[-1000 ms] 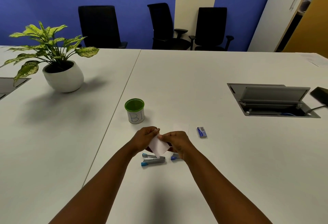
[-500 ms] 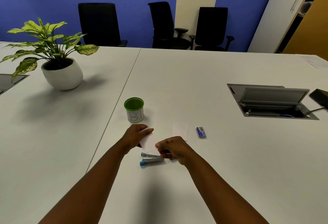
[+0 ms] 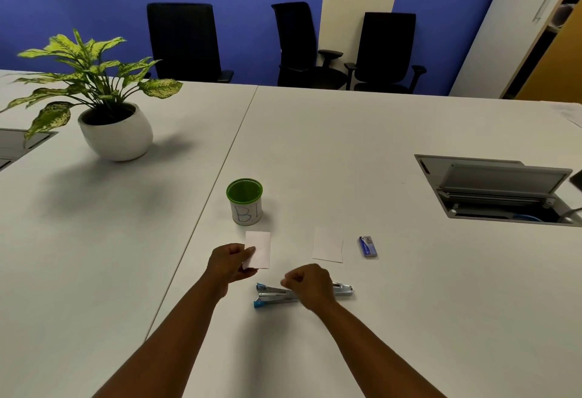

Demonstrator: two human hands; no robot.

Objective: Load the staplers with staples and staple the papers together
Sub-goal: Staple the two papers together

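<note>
- On the white tabletop [image 3: 393, 319], near edge, centre: a stapler [image 3: 273, 295], silver metal body with blue plastic ends, lying opened out flat; its far end [image 3: 343, 289] shows past the right hand.
- Left hand [image 3: 228, 263]: fingers closed in a pinch on the lower left corner of a small white paper slip [image 3: 259, 251], a plain rectangle lying just beyond the stapler.
- Right hand [image 3: 310, 286]: curled into a loose fist over the middle of the stapler; whether it holds anything cannot be told.
- Second white paper slip [image 3: 328, 249]: flat, to the right of the first and apart from it.
- Staple box [image 3: 367, 246]: small, blue, just right of the second slip.
- Green-rimmed cup [image 3: 244, 201]: upright, white label marked "B1", beyond the first slip.
- Potted plant [image 3: 104, 104]: white round pot, far left.
</note>
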